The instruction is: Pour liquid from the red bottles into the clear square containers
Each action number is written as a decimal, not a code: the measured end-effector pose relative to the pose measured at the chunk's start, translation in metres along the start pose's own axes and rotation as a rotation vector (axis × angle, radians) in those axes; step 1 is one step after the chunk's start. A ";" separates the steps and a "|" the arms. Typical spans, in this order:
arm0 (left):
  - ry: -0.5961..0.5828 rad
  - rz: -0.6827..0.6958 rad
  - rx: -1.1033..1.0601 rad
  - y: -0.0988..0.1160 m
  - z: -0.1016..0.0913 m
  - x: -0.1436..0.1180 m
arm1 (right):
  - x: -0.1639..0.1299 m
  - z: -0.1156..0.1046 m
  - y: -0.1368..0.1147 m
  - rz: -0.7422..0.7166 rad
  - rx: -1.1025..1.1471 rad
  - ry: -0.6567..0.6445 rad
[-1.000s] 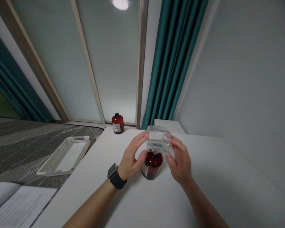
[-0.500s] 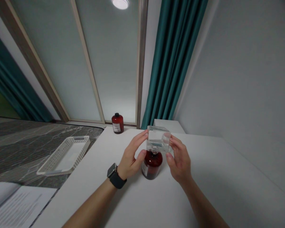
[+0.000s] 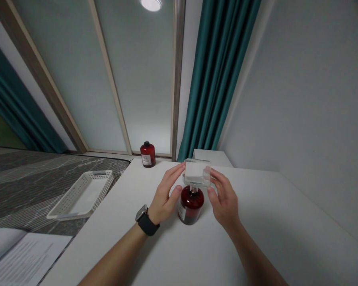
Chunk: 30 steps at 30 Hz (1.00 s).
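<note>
A clear, box-shaped container (image 3: 197, 173) is held between my two hands, just above and behind a dark red-brown bottle. My left hand (image 3: 166, 196) has its fingertips on the container's left side, thumb lower down near the bottle. The fingers of my right hand (image 3: 225, 198) press the opposite side. Both hands are closed on it from the sides. The brown bottle (image 3: 191, 204) stands upright on the white table with its threaded neck uncapped and a pale label partly behind my left hand. Whether the container touches the neck, I cannot tell.
A second brown bottle (image 3: 148, 155) with a black cap stands at the table's (image 3: 113, 238) far left corner. Left of the table are a white perforated basket (image 3: 56, 214) and an open booklet (image 3: 32, 254). A white box-like piece (image 3: 219, 158) is behind the table.
The clear container has tilted and shifted slightly left in my hands. More of the bottle's neck now shows beneath it. My right hand has moved a little left.
</note>
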State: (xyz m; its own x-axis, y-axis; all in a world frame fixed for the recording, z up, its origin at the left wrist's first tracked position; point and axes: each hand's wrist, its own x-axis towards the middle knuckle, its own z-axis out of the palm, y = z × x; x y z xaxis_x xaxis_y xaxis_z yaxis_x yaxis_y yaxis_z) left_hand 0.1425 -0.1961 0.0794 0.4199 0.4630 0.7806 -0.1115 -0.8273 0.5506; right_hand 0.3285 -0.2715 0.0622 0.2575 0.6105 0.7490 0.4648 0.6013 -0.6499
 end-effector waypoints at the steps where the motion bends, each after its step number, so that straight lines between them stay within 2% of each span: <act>1: -0.003 -0.010 -0.002 0.000 0.000 0.000 | 0.000 0.000 0.000 0.017 0.000 0.000; 10: -0.034 -0.046 0.022 0.001 0.005 -0.001 | 0.001 0.002 -0.004 0.173 -0.032 -0.025; 14: -0.018 -0.069 -0.017 -0.001 0.005 -0.003 | 0.002 0.003 -0.006 0.161 -0.036 -0.060; 19: 0.015 -0.178 -0.150 -0.004 0.005 -0.003 | 0.001 0.003 -0.007 0.154 -0.023 -0.079; 22: 0.024 -0.209 -0.160 -0.005 0.004 -0.002 | 0.001 0.003 -0.008 0.131 -0.034 -0.104; 30: 0.009 -0.147 -0.092 -0.002 0.004 0.001 | 0.003 0.004 -0.007 0.098 -0.013 -0.097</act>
State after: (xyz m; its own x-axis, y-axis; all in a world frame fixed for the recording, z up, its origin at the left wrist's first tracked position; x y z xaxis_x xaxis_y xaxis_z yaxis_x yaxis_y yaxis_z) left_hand 0.1469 -0.1957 0.0775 0.4299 0.5798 0.6921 -0.1314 -0.7182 0.6833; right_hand 0.3228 -0.2723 0.0689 0.2195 0.7130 0.6659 0.4528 0.5302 -0.7169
